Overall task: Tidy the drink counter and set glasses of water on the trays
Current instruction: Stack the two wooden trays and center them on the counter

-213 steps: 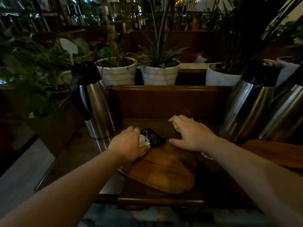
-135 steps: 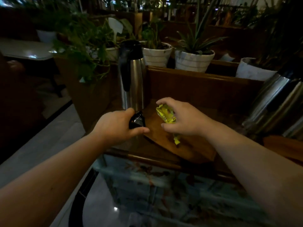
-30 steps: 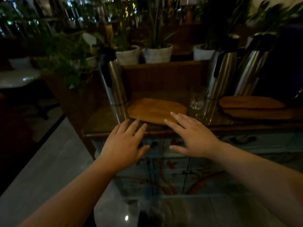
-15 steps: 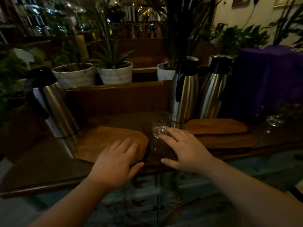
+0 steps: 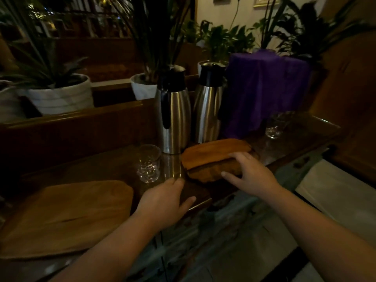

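Note:
A large wooden tray (image 5: 65, 214) lies flat on the dark counter (image 5: 114, 169) at the lower left. Two more wooden trays (image 5: 213, 157) are stacked to the right, in front of two steel thermos jugs (image 5: 175, 117). A clear glass (image 5: 148, 166) stands between the flat tray and the stack. Another glass (image 5: 274, 127) stands farther right by a purple cloth. My left hand (image 5: 164, 202) hovers open over the counter's front edge, holding nothing. My right hand (image 5: 250, 174) rests with spread fingers on the near right end of the tray stack.
A purple cloth (image 5: 264, 88) covers something at the back right. White plant pots (image 5: 61, 94) stand behind a wooden ledge (image 5: 81, 117). A painted cabinet front (image 5: 223, 231) runs below the counter. Pale floor (image 5: 335, 196) shows at the right.
The black and yellow wrappers held earlier are gone from my hands. In the last half second the view swung right; my right hand went from the glass to the stacked trays.

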